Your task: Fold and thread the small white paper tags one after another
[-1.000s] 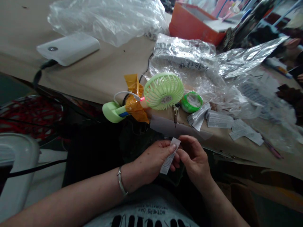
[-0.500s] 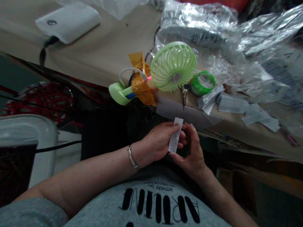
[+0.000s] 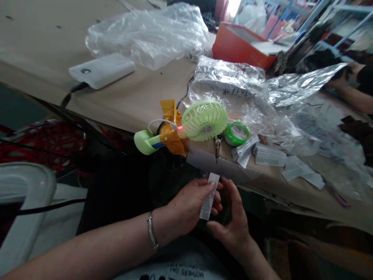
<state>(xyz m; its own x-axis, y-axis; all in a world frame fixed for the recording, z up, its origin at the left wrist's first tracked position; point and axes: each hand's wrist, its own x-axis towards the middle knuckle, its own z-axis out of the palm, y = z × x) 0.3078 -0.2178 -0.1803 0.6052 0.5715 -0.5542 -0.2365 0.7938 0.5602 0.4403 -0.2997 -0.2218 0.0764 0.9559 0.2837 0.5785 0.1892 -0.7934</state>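
Note:
My left hand (image 3: 186, 206) pinches a small white printed paper label (image 3: 209, 196) upright between thumb and fingers, just below the table edge. My right hand (image 3: 231, 217) is curled close beside it, its fingers touching the label's right side and something dark beneath that I cannot make out. A silver bracelet (image 3: 152, 234) circles my left wrist. On the table just above the hands stands a light green mini fan (image 3: 204, 120) taped with amber tape (image 3: 170, 132).
Stacks of white labels (image 3: 269, 155) and a green tape roll (image 3: 236, 132) lie right of the fan. Crinkled clear plastic bags (image 3: 250, 89) cover the table behind. A white power bank (image 3: 101, 70) and orange box (image 3: 241, 44) sit further back. Another person's arm (image 3: 354, 91) shows at far right.
The view has tilted back up, bringing the far table into sight. My hands keep the label between them; the right hand has dropped slightly lower beside it.

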